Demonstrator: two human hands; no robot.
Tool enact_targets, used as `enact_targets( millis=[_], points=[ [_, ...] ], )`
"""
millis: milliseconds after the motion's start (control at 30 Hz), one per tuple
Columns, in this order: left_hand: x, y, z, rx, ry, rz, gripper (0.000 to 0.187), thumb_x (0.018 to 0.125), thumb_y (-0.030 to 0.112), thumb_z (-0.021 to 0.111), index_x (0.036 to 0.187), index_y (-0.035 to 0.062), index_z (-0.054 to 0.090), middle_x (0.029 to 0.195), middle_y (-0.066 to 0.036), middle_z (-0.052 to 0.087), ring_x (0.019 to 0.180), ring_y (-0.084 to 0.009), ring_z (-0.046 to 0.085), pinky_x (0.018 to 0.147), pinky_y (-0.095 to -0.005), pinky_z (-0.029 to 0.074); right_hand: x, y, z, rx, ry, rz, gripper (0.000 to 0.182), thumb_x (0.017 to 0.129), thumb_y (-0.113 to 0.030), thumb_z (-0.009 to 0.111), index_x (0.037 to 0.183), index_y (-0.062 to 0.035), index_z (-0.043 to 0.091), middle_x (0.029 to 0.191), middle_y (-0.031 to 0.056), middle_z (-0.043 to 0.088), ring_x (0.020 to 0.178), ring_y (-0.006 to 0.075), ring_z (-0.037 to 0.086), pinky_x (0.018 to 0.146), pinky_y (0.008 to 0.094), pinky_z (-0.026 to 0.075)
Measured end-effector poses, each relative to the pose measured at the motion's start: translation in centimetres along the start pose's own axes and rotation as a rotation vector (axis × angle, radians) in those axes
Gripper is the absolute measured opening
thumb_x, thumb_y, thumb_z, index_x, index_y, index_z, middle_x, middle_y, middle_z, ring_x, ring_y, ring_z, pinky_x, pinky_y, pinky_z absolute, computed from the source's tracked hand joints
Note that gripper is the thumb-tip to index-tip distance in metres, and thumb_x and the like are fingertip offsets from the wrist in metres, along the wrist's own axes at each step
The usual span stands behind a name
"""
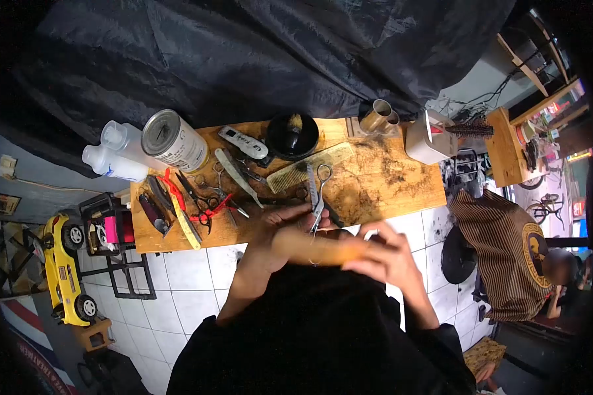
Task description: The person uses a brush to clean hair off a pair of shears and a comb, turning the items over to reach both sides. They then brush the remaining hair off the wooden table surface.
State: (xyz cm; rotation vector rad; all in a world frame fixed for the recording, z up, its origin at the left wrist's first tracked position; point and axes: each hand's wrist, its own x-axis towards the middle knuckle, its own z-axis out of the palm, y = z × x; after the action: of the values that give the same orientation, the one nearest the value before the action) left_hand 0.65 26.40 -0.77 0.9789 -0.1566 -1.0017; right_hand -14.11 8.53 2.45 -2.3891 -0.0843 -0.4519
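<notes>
In my left hand (286, 216) is a pair of thinning scissors (314, 191), opened, with the toothed blade pointing up over the wooden table. My right hand (389, 253), smeared by motion, closes on a brown-orange, elongated brush-like thing (323, 251). It crosses in front of my left hand and the lower part of the scissors, and its exact kind is blurred. Just beyond my hands lie a wide yellowish comb (310, 168) and a straight razor (237, 176). Fine dark hair clippings are scattered over the table (402, 191).
Several scissors and razors (194, 197), a hair clipper (244, 143), a black bowl (292, 148), a can (176, 140) and metal cups (379, 118) crowd the table. A white container (429, 138) stands at its right end. A person in a striped cape (501, 253) sits at right.
</notes>
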Motion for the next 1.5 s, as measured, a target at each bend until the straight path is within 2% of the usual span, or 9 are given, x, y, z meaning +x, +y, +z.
enact_targets(
  millis=[267,400,533,767,867,1000,1067,1267,1500],
  points=[
    [-0.8,1.3,0.4,-0.046,-0.066,-0.105,0.027,0.088,0.004,0.059,0.114,-0.0034,0.060,0.105,-0.015,0.065,0.091,-0.0190,0.065,0.082,-0.0300,0.056,2.3,1.3,-1.8,-0.137,0.407,0.320,0.041,0.066,-0.023,0.082,0.102,-0.0071,0.071,0.092,0.0081,0.057,0.073,0.0220,0.061,0.062,0.0295,0.050],
    [-0.5,1.9,0.1,-0.104,0.074,-0.175,0.025,0.087,0.005,0.061,0.111,-0.0031,0.060,0.102,-0.014,0.065,0.090,-0.0188,0.065,0.080,-0.0294,0.057,0.5,-2.3,-1.0,0.036,-0.166,0.059,0.044,0.063,-0.027,0.083,0.102,-0.0110,0.071,0.093,0.0052,0.059,0.076,0.0196,0.062,0.063,0.0280,0.050],
    [0.3,-1.7,-2.7,-0.248,-0.262,0.133,0.018,0.088,0.007,0.061,0.102,-0.0048,0.064,0.094,-0.011,0.066,0.080,-0.0157,0.065,0.077,-0.0275,0.055,0.6,-0.1,0.3,-0.085,0.073,0.102,0.033,0.068,-0.032,0.079,0.095,-0.0130,0.073,0.095,0.0019,0.056,0.067,0.0173,0.063,0.057,0.0317,0.053],
    [-0.5,1.4,-0.3,-0.067,-0.023,-0.104,0.026,0.087,0.004,0.061,0.111,-0.0050,0.060,0.099,-0.015,0.066,0.088,-0.0207,0.067,0.076,-0.0301,0.058,2.1,0.3,-1.0,-0.052,0.368,0.461,0.039,0.071,-0.020,0.079,0.106,-0.0074,0.070,0.093,0.0105,0.057,0.078,0.0214,0.062,0.065,0.0309,0.053],
    [-0.4,1.8,-0.8,-0.155,-0.035,-0.122,0.026,0.089,0.005,0.059,0.113,-0.0045,0.059,0.101,-0.013,0.065,0.090,-0.0178,0.065,0.077,-0.0276,0.057,0.7,0.5,0.5,0.129,0.105,-0.047,0.042,0.069,-0.026,0.079,0.107,-0.0118,0.070,0.095,0.0046,0.056,0.069,0.0187,0.060,0.058,0.0264,0.052],
    [-0.1,2.0,-1.1,-0.027,-0.041,-0.214,0.033,0.090,0.014,0.061,0.119,0.0017,0.056,0.106,-0.009,0.063,0.095,-0.0158,0.062,0.083,-0.0283,0.053,1.1,-2.3,0.3,-0.019,-0.228,0.052,0.034,0.067,-0.034,0.078,0.095,-0.0149,0.073,0.096,0.0026,0.056,0.070,0.0195,0.060,0.060,0.0325,0.053],
    [-0.3,-1.3,-2.7,-0.194,-0.191,0.163,0.032,0.088,0.011,0.061,0.118,-0.0003,0.057,0.104,-0.011,0.064,0.093,-0.0170,0.063,0.082,-0.0290,0.054,1.3,0.5,0.8,-0.052,0.103,0.013,0.034,0.067,-0.033,0.079,0.093,-0.0116,0.073,0.096,0.0048,0.057,0.069,0.0199,0.060,0.059,0.0326,0.053],
    [-0.8,1.6,0.3,0.037,-0.007,-0.123,0.025,0.086,0.002,0.062,0.109,-0.0038,0.062,0.093,-0.012,0.067,0.084,-0.0183,0.066,0.080,-0.0296,0.056,2.9,1.5,0.0,-0.138,0.408,0.400,0.044,0.066,-0.022,0.081,0.105,-0.0062,0.070,0.095,0.0107,0.057,0.076,0.0205,0.059,0.063,0.0314,0.050],
    [-0.4,1.8,0.1,-0.108,0.028,-0.184,0.029,0.087,0.003,0.060,0.115,-0.0022,0.056,0.106,-0.013,0.062,0.095,-0.0194,0.063,0.084,-0.0318,0.054,1.3,-2.3,0.3,0.091,-0.113,-0.013,0.033,0.068,-0.032,0.078,0.097,-0.0180,0.072,0.094,-0.0019,0.055,0.059,0.0139,0.059,0.052,0.0281,0.051]
  ],
)
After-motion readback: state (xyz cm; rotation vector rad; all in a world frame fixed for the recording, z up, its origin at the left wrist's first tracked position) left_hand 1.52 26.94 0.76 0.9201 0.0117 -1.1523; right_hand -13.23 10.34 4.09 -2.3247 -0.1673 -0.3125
